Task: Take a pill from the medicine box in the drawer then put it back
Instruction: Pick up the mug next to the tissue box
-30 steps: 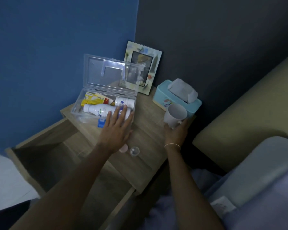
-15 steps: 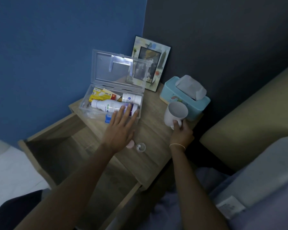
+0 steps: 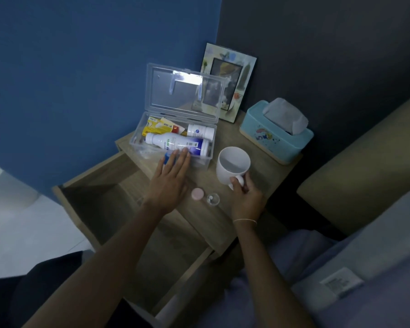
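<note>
left hand [image 3: 173, 178] flat at medicine box [image 3: 175, 147]; right hand [image 3: 245, 197] seemingly grips mug [image 3: 233, 165]

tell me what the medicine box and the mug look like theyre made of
Medicine box: clear, glossy hard plastic by the look; the contents and the picture frame show through it. Mug: probably glazed white ceramic, smooth and opaque with a thick rim, though plastic can't be ruled out.

Scene dim, blue cast, low contrast. Single glare patch on open box lid [image 3: 187, 79], 12 o'clock of centre. Drawer [image 3: 118, 223] interior in deep shadow, 8 o'clock. Wide-angle bending toward edges. Fine detail soft; labels unreadable. Floor [image 3: 14, 233] at 9 o'clock brightest area.
</note>
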The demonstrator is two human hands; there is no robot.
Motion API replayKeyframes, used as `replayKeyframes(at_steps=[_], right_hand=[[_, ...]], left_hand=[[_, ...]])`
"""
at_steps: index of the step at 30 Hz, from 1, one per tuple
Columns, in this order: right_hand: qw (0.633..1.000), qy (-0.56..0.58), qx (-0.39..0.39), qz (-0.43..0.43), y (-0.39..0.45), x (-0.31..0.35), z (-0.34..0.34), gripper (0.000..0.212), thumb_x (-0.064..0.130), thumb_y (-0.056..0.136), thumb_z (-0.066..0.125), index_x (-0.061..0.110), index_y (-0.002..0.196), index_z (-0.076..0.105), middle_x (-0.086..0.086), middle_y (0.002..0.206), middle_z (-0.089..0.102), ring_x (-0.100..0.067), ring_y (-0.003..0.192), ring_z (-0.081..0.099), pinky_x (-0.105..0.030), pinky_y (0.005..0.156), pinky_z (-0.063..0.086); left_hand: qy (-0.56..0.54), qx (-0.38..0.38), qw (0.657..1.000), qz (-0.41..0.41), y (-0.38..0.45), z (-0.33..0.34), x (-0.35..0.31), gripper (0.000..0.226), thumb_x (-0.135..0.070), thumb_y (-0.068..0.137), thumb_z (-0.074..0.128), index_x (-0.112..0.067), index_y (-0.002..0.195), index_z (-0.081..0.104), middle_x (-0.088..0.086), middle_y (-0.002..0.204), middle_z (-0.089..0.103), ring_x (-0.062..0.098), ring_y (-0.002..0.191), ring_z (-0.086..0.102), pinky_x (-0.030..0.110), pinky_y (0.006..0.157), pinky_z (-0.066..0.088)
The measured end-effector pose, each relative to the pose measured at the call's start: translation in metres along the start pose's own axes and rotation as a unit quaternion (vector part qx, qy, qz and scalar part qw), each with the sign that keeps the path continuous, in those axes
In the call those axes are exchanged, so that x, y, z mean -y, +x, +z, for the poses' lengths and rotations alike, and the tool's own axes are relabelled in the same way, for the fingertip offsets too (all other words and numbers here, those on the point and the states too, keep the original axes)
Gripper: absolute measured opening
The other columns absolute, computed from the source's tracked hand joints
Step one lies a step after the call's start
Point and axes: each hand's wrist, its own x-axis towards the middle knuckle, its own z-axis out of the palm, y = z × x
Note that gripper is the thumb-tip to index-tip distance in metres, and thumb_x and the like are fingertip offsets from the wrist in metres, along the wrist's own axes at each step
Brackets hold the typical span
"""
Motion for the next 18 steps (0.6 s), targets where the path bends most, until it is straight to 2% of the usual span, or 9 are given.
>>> replayKeyframes(at_steps=[3, 4, 6, 8, 14, 18], right_hand=[[1.000, -0.010, -0.004, -0.020, -0.008, -0.002, -0.004, 0.041, 0.019, 0.085, 0.070, 0.008, 0.123, 0.062, -0.013, 0.111, 0.071, -0.016, 0.099, 0.065, -0.014, 0.083, 0.046], [1.000, -0.015, -0.003, -0.025, -0.010, -0.004, -0.006, 0.040, 0.020, 0.084, 0.070, 0.009, 0.122, 0.063, -0.012, 0.111, 0.071, -0.015, 0.100, 0.065, -0.015, 0.083, 0.046], [0.999, -0.025, 0.000, -0.024, -0.015, -0.005, -0.010, 0.040, 0.023, 0.085, 0.069, 0.011, 0.123, 0.063, -0.010, 0.113, 0.071, -0.017, 0.103, 0.066, -0.028, 0.089, 0.051], [0.999, -0.027, -0.006, -0.026, -0.020, -0.007, -0.013, 0.042, 0.024, 0.085, 0.069, 0.011, 0.124, 0.062, -0.010, 0.113, 0.071, -0.019, 0.104, 0.066, -0.035, 0.091, 0.052], [0.999, -0.026, 0.006, -0.030, -0.027, -0.008, -0.016, 0.044, 0.023, 0.086, 0.068, 0.010, 0.128, 0.059, -0.010, 0.115, 0.070, -0.018, 0.105, 0.066, -0.034, 0.093, 0.052], [0.999, -0.033, 0.017, -0.036, -0.024, -0.004, -0.019, 0.044, 0.023, 0.086, 0.068, 0.009, 0.127, 0.060, -0.012, 0.116, 0.069, -0.020, 0.107, 0.065, -0.031, 0.092, 0.050]], left_hand=[[-0.007, 0.000, 1.000, 0.000, 0.000, -0.001, 0.000, 0.077, -0.031, 0.096, 0.040, -0.019, 0.149, -0.014, -0.001, 0.156, -0.022, 0.020, 0.144, -0.020, 0.040, 0.118, -0.010], [-0.010, 0.000, 1.000, -0.001, -0.001, -0.001, -0.001, 0.076, -0.031, 0.096, 0.040, -0.019, 0.149, -0.014, -0.001, 0.155, -0.022, 0.020, 0.145, -0.020, 0.040, 0.118, -0.009], [-0.011, 0.002, 1.000, -0.004, -0.001, -0.001, -0.002, 0.076, -0.031, 0.097, 0.039, -0.018, 0.149, -0.014, -0.001, 0.156, -0.022, 0.020, 0.145, -0.020, 0.041, 0.118, -0.009], [-0.014, 0.002, 1.000, -0.005, -0.001, -0.001, -0.002, 0.076, -0.032, 0.097, 0.039, -0.018, 0.149, -0.014, -0.001, 0.155, -0.023, 0.020, 0.145, -0.020, 0.042, 0.119, -0.008], [-0.025, -0.002, 1.000, -0.005, -0.003, 0.000, -0.002, 0.075, -0.031, 0.097, 0.039, -0.018, 0.150, -0.012, -0.001, 0.156, -0.021, 0.019, 0.144, -0.019, 0.043, 0.119, -0.005], [-0.035, 0.003, 0.999, -0.005, -0.003, -0.005, -0.003, 0.074, -0.029, 0.097, 0.039, -0.018, 0.150, -0.011, 0.002, 0.161, -0.011, 0.019, 0.146, -0.016, 0.042, 0.121, -0.003]])
